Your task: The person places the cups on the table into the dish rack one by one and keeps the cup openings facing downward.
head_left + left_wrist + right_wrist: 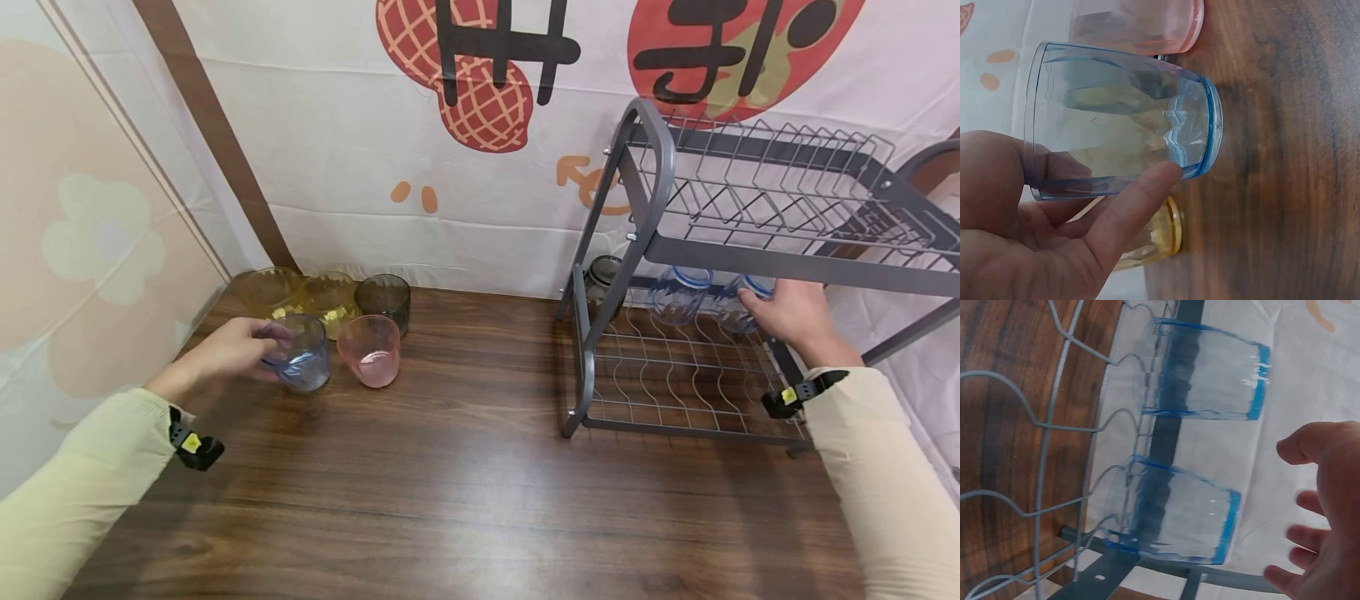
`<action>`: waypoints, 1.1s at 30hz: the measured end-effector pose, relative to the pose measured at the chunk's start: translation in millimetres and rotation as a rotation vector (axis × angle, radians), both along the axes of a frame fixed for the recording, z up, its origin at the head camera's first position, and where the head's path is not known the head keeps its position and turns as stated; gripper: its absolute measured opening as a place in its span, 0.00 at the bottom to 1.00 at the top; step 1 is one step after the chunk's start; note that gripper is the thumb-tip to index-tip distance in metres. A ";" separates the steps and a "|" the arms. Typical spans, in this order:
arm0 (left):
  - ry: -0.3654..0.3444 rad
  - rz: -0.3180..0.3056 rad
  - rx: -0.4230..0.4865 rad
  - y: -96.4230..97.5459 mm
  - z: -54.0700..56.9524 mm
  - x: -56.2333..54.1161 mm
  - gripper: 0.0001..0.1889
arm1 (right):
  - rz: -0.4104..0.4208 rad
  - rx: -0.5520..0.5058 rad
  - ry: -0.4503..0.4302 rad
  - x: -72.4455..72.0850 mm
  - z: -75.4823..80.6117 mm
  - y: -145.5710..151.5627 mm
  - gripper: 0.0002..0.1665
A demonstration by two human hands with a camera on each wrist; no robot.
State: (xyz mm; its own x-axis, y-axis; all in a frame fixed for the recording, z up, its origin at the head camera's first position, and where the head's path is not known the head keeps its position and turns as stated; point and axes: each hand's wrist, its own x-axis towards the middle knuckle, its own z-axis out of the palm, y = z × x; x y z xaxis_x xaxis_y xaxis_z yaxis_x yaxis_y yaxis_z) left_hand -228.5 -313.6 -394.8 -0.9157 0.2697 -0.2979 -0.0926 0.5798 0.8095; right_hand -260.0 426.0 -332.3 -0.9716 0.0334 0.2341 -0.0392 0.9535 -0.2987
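Plain tints colour the blue cup (pixel 306 367), pink cup (pixel 369 352), two yellow cups (pixel 330 302) and smoky-grey cup (pixel 388 298), while the two rack glasses (pixel 679 302) carry bright blue bands (pixel 1259 384). The rack (pixel 750 260) is grey, the tabletop (pixel 480 467) brown with dark wood grain. Cream lattice covers red shapes (pixel 486 112) on the white cloth (pixel 300 108).

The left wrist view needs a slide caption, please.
Left hand holding a blue glass, pink glass and yellow glass nearby.

Left hand (pixel 1054 250) grips blue-tinted glass (pixel 1116 119)! Pink glass (pixel 1138 25) on one side, yellow glass (pixel 1159 240) part-hidden behind fingers (pixel 1132 203), wood-grain counter (pixel 1279 150) below.
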 end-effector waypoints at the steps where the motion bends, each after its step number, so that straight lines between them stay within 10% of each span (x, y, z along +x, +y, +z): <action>1: 0.000 0.000 0.004 -0.9 0.8 -0.2 0.23 | 0.000 0.002 -0.012 0.6 1.3 -1.0 0.45; 33: 0.123 0.035 -0.105 -4.1 46.1 0.0 0.22 | 0.142 0.023 -0.134 25.0 41.2 -34.0 0.19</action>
State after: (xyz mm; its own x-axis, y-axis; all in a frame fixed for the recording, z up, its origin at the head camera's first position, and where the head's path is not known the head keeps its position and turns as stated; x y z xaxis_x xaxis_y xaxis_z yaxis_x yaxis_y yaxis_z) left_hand -228.6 -317.7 -348.7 -0.9553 0.2104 -0.2077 -0.0181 0.6597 0.7513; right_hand -235.0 391.9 -291.2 -0.9888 -0.1100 0.1013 -0.1350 0.9480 -0.2882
